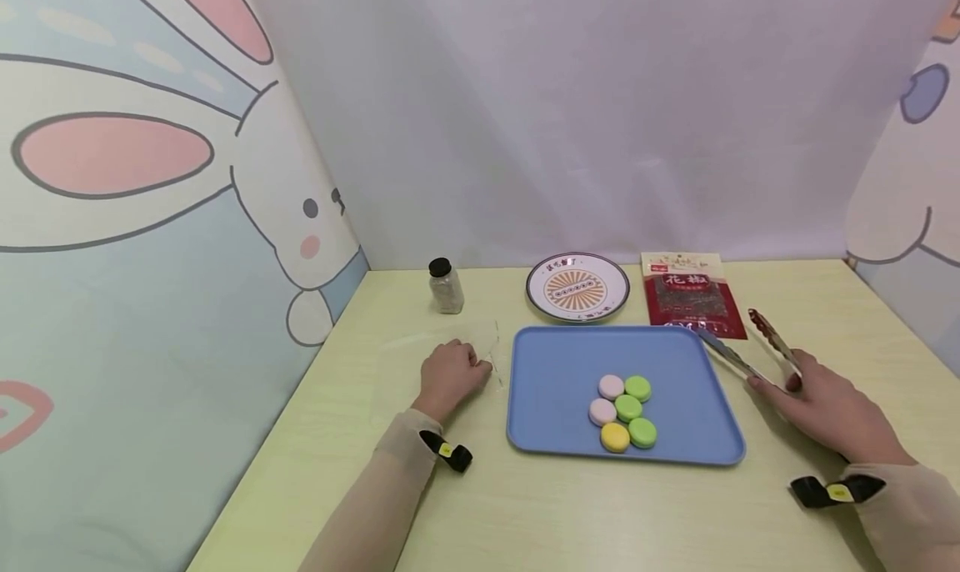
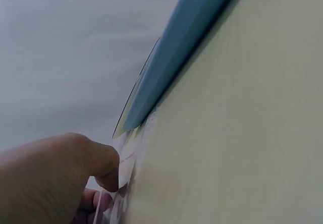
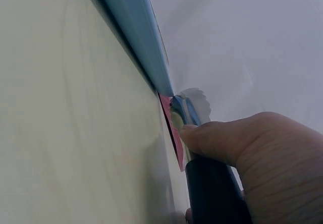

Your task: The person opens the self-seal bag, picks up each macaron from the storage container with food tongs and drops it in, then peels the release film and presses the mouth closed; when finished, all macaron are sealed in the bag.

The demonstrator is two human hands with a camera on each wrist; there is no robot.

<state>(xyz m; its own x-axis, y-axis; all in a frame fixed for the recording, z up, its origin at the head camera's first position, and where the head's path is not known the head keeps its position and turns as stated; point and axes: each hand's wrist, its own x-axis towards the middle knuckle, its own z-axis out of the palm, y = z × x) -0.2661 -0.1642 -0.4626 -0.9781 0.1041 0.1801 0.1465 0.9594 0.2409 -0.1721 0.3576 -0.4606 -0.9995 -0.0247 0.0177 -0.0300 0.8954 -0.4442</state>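
Observation:
My left hand [image 1: 453,378] rests over a clear plastic bag [image 1: 401,359] lying flat left of the tray; in the left wrist view thumb and fingers pinch the film [image 2: 120,204]. To the right of the tray my right hand [image 1: 840,409] holds metal tongs [image 1: 723,353], their arms spread apart with nothing between the tips. One tip overlaps the tray's upper right corner in the head view. The dark tongs handle [image 3: 214,191] shows under my thumb in the right wrist view. On the blue tray [image 1: 555,397] sit several macarons: green [image 1: 628,408], pink [image 1: 602,412] and a yellow one [image 1: 615,438].
Behind the tray stands a white plate [image 1: 543,290] with an orange pattern. A red spice packet [image 1: 686,297] lies right of it, close to the tongs. A small black-lidded jar [image 1: 447,287] is at the back left. A pale curtain [image 1: 585,122] closes off the far side.

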